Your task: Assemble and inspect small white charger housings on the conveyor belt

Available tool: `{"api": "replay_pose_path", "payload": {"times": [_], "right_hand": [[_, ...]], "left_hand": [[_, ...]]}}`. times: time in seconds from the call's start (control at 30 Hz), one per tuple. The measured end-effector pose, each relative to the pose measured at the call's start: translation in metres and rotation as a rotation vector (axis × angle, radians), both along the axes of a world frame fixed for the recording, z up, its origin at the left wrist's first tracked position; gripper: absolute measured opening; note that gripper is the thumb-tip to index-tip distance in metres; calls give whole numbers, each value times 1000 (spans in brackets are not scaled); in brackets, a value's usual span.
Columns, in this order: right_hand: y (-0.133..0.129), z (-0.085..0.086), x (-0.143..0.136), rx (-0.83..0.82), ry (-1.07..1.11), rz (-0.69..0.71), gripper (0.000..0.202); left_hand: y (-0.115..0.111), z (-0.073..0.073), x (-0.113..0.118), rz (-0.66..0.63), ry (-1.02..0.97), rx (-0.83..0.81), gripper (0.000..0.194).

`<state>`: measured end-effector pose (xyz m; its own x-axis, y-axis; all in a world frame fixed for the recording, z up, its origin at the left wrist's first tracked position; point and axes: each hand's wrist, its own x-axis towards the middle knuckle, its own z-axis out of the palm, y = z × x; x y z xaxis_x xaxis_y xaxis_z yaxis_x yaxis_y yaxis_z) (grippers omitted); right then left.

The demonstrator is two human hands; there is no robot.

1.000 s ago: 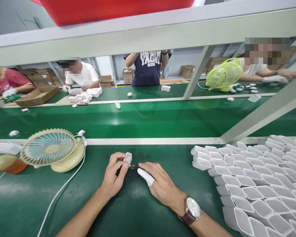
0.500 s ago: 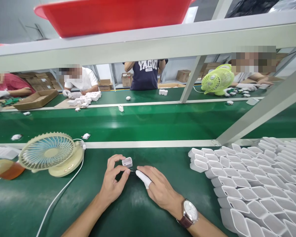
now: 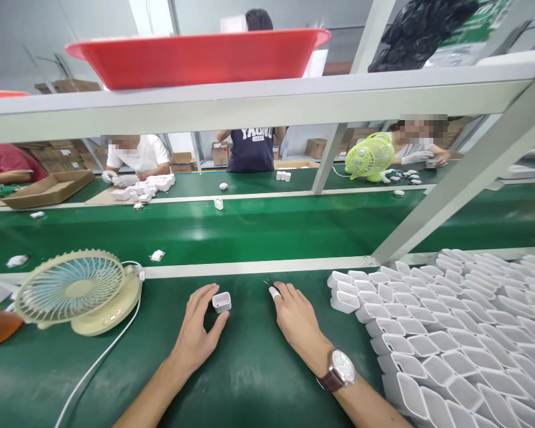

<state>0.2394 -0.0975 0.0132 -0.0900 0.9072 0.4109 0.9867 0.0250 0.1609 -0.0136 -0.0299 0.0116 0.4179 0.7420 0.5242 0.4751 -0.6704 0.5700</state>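
Since a second ago both hands have drawn apart: they were meeting over the shell with the dark tool between them, now the right hand (image 3: 294, 315) has slid off to the right and the view has tipped up.

Left hand (image 3: 196, 333) rests on the green bench mat (image 3: 249, 380), thumb and forefinger curled in a loose pinch around a small white plastic shell (image 3: 222, 301), open mouth up, sitting on the mat. Contact looks light; can't tell if it's gripped or only steadied.

Right hand lies flat-ish, palm down, fingers together and pointing away, white finger cot (image 3: 274, 292) on the index tip. A thin dark tool tip (image 3: 267, 282), maybe tweezers, pokes out just past that finger; too small to be sure. Wristwatch (image 3: 342, 368) on that arm.

Right of it, a big stack of the same white shells (image 3: 428, 333) lying on their sides, near the right hand but not touching. Cream desk fan (image 3: 78, 291) with white cable (image 3: 98, 356) to the left.

Judgement: one shell looks mid-handling, between fitting or checking and passing on. Next move likely needs a firm grip on the shell without tipping it.

Across the conveyor belt (image 3: 249, 229), other people work; red tub (image 3: 196, 56) on the shelf above.
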Motion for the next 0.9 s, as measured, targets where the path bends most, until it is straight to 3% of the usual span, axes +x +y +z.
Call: {"api": "replay_pose_path", "payload": {"times": [0.3, 0.57, 0.7, 0.9], "right_hand": [[3, -4, 12, 20, -85, -49, 42], [4, -6, 20, 54, -165, -18, 44], [4, -4, 22, 106, -166, -20, 44], [6, -8, 2, 173, -57, 136, 32]], "left_hand": [[2, -1, 3, -25, -65, -126, 40], [-2, -1, 3, -140, -62, -211, 57], [-1, 2, 1, -176, -17, -227, 55], [-3, 8, 2, -165, 15, -262, 41]]}}
